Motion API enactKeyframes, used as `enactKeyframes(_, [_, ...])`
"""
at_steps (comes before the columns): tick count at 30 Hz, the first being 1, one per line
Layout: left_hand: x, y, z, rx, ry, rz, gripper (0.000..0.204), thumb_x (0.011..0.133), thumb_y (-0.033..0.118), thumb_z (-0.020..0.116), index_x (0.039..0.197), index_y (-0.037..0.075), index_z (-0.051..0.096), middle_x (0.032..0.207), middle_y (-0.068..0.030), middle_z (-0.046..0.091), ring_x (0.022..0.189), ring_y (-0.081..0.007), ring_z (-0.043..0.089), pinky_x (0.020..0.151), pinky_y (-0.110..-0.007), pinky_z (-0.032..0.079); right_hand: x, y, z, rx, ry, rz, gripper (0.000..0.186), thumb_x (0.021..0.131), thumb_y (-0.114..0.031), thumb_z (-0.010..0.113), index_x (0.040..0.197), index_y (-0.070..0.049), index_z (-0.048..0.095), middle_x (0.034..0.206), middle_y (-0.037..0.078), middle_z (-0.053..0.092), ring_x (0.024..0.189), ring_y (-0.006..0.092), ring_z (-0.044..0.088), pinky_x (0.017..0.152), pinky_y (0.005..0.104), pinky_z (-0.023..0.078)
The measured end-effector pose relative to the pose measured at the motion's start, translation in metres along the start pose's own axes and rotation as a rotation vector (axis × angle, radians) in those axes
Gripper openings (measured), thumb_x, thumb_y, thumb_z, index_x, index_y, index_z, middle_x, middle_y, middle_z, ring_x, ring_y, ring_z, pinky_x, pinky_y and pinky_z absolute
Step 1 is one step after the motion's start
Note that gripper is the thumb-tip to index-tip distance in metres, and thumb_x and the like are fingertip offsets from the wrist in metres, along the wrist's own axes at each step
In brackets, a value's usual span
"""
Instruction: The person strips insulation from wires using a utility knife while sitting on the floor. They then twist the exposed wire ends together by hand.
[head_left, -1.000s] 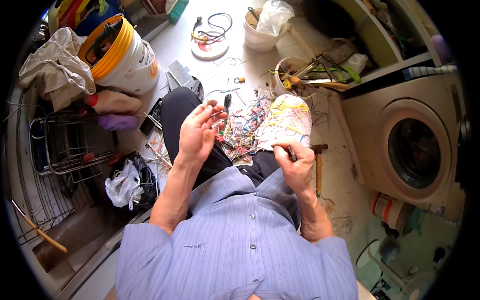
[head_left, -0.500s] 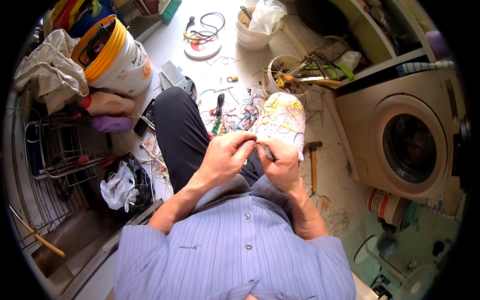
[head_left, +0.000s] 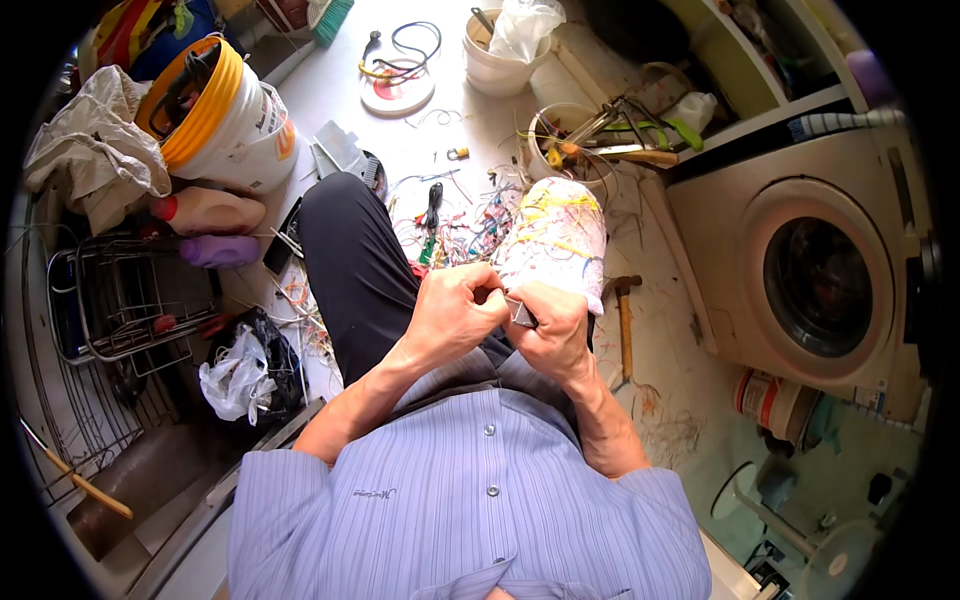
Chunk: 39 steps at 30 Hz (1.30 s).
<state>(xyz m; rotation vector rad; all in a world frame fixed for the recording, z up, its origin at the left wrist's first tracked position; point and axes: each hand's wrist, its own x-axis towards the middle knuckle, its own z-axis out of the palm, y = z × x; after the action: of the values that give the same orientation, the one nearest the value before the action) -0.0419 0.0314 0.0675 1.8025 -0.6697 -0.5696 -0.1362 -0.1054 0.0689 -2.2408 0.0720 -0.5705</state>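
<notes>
My left hand (head_left: 452, 312) is closed in a pinch just above my lap, its thumb and forefinger pressed together. Whatever it holds is too small or hidden to name. Close beside it, the fingers of my right hand (head_left: 552, 328) wrap round a small grey metal tool (head_left: 521, 313), of which only a short end shows. The two hands nearly touch at the fingertips. Beyond them a pale patterned cloth (head_left: 550, 240) covers my right knee, with yellow and orange wires lying over it. A heap of thin coloured wires (head_left: 470, 232) is spread on the floor between my knees.
On the right, a hammer (head_left: 626, 325) lies before a front-loading washing machine (head_left: 790, 270). A bucket of tools (head_left: 565, 140) and a white bucket (head_left: 505, 65) stand ahead. To the left are a yellow-rimmed bucket (head_left: 255, 135), bottles (head_left: 220, 250) and a wire rack (head_left: 125, 295).
My right hand has turned and shifted slightly down, so more of the grey metal tool shows. My left hand has moved a little left. The view has shifted slightly.
</notes>
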Motion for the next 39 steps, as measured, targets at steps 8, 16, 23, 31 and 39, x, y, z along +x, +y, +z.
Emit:
enactKeyframes(8, [-0.006, -0.003, 0.003, -0.055, 0.091, 0.002, 0.005, 0.08, 0.001, 0.063, 0.078, -0.002, 0.065, 0.06, 0.0014, 0.058, 0.056, -0.0004, 0.048, 0.049, -0.022, 0.039, 0.0, -0.002, -0.014, -0.019, 0.087, 0.048, 0.009, 0.07, -0.002, 0.069, 0.076, -0.003, 0.062, 0.064, 0.012, 0.057, 0.056, 0.0302, 0.06, 0.053, 0.0376, 0.046])
enactKeyframes(16, [-0.004, -0.005, -0.005, -0.229, -0.048, -0.165, 0.012, 0.087, 0.006, 0.06, 0.087, -0.002, 0.067, 0.067, 0.0005, 0.061, 0.061, -0.0031, 0.051, 0.055, -0.023, 0.043, 0.002, 0.008, -0.026, 0.017, 0.06, 0.038, 0.011, 0.072, -0.001, 0.069, 0.081, -0.003, 0.063, 0.067, 0.013, 0.06, 0.059, 0.0301, 0.061, 0.055, 0.0368, 0.047])
enactKeyframes(23, [0.002, 0.0, -0.003, -0.033, -0.176, 0.042, 0.015, 0.091, 0.011, 0.06, 0.093, -0.001, 0.068, 0.072, -0.0069, 0.065, 0.064, -0.0103, 0.059, 0.06, -0.028, 0.048, 0.003, 0.014, -0.018, -0.014, -0.001, -0.112, 0.01, 0.072, 0.0, 0.069, 0.081, -0.001, 0.065, 0.067, 0.012, 0.061, 0.059, 0.0287, 0.063, 0.056, 0.0345, 0.049])
enactKeyframes(31, [-0.003, -0.003, 0.008, 0.019, 0.043, 0.048, 0.007, 0.078, 0.002, 0.059, 0.073, -0.002, 0.062, 0.057, -0.0037, 0.056, 0.054, -0.0053, 0.05, 0.049, -0.026, 0.041, 0.001, 0.014, -0.026, -0.094, 0.033, -0.08, 0.011, 0.069, -0.002, 0.069, 0.077, -0.002, 0.062, 0.066, 0.012, 0.058, 0.058, 0.0291, 0.06, 0.054, 0.0362, 0.047])
enactKeyframes(39, [-0.009, -0.008, 0.003, -0.041, 0.113, -0.033, 0.009, 0.073, 0.004, 0.063, 0.067, -0.002, 0.06, 0.054, -0.009, 0.055, 0.049, -0.0075, 0.049, 0.047, -0.028, 0.039, 0.004, 0.013, -0.032, -0.126, 0.12, -0.005, 0.012, 0.068, -0.006, 0.07, 0.075, -0.004, 0.06, 0.065, 0.011, 0.057, 0.057, 0.0291, 0.06, 0.053, 0.0368, 0.045])
